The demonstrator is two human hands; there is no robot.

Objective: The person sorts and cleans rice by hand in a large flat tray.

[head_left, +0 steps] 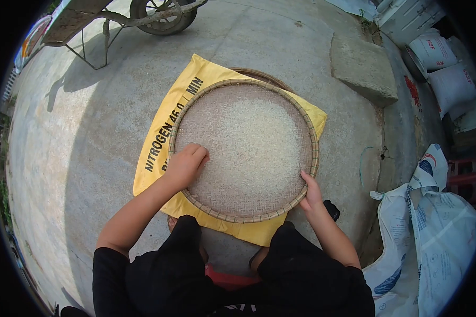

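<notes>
A round woven tray (244, 218) with a bamboo rim holds a spread of white grains (264, 140), thickest at its middle and right. My left hand (188, 165) is over the tray's left side, its fingers closed together near the woven surface; whatever may be between the fingertips is hidden. On the lower right, my right hand (311, 193) grips the rim, thumb on top and the other fingers underneath. Below the tray lies a yellow sack (156, 145) with black lettering. Part of another brown round rim (264, 77) shows behind the tray.
A wheelbarrow (74, 24) stands at the upper left. At the right are a concrete block (364, 68), white filled sacks (452, 84) and large white bags (439, 227). A dark object (331, 210) lies beside my right wrist. Part of a red seat (230, 277) shows beneath me.
</notes>
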